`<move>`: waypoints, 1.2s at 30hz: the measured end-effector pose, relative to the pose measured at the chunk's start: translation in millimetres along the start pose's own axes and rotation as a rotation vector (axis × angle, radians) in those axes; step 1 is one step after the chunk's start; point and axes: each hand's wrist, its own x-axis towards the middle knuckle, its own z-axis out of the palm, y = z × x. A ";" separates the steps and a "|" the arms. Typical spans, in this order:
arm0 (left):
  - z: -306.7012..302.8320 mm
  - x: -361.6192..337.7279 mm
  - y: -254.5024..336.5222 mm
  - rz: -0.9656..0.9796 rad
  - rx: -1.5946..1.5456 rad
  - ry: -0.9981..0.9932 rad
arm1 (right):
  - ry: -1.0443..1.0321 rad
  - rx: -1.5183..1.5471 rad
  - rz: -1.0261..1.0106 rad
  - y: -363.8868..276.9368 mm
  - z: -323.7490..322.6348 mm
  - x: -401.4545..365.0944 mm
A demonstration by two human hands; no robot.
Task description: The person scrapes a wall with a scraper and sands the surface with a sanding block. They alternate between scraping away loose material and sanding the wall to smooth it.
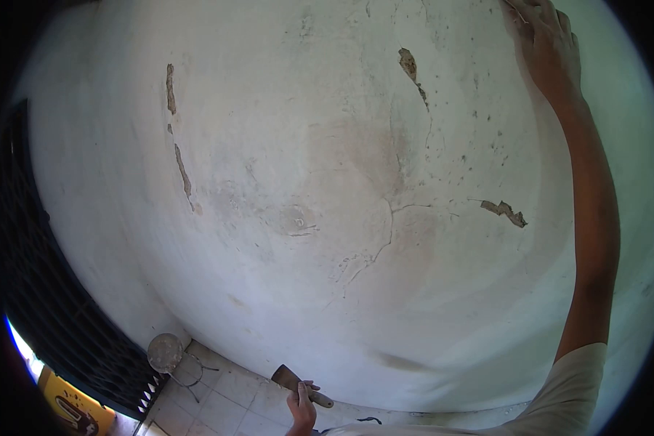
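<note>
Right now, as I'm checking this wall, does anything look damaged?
Yes: the wall is cracked near its middle, and paint has flaked off in patches left, top and right. The left hand holds a scraper.

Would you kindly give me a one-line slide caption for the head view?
Right hand on a cracked white wall, left hand holding a scraper low.

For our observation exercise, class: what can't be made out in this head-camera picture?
Head view:
Right hand: ends of its fingers cut off by the top edge; grip unclear.
Scraper: handle partly hidden inside the left hand.
Yellow object: cut off by the lens rim; print too small.
Gate: too dark for detail.
</note>
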 end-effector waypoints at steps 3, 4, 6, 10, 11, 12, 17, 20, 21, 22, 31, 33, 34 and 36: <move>3.2 -2.4 -2.3 -0.018 0.016 0.005 | 0.083 0.018 -0.002 -7.4 -4.4 -9.4; 4.7 -3.3 -3.3 -0.027 0.021 0.011 | 0.082 0.048 -0.016 -3.2 -3.4 -9.5; 9.2 -6.4 -1.6 -0.023 0.016 0.010 | 0.106 0.075 -0.040 3.0 0.7 -9.1; 17.7 -12.5 -6.0 -0.067 0.013 -0.004 | 0.125 0.045 -0.024 7.1 4.5 -11.8; 20.8 -13.8 -6.4 -0.059 0.016 -0.011 | 0.112 0.034 -0.004 6.5 3.6 -12.2; 23.9 -15.4 -6.7 -0.050 0.020 -0.017 | 0.123 0.029 0.007 8.1 5.5 -13.2; 36.3 -24.4 -11.0 -0.024 0.036 -0.058 | 0.175 -0.212 -0.020 27.6 30.5 -17.5; 46.4 -33.1 -5.1 -0.051 0.055 -0.059 | 0.025 -0.046 -0.020 27.0 12.1 -22.0; 47.7 -34.8 -11.0 -0.050 0.041 -0.060 | -0.004 -0.042 -0.015 28.4 10.7 -23.1; 49.2 -36.0 -14.6 -0.047 0.027 -0.061 | -0.032 -0.039 -0.010 29.9 10.4 -24.5; 73.1 -61.2 -10.4 -0.086 0.066 -0.161 | -0.080 -0.095 -0.108 46.8 11.0 -44.9; 75.4 -66.3 -11.5 -0.089 0.065 -0.183 | -0.113 -0.109 -0.142 54.5 9.0 -49.2; 76.1 -69.2 -12.0 -0.090 0.065 -0.194 | -0.143 -0.123 -0.143 53.5 4.9 -51.5; 76.7 -75.8 -11.9 -0.105 0.083 -0.198 | -0.198 -0.147 -0.144 52.9 -1.9 -55.7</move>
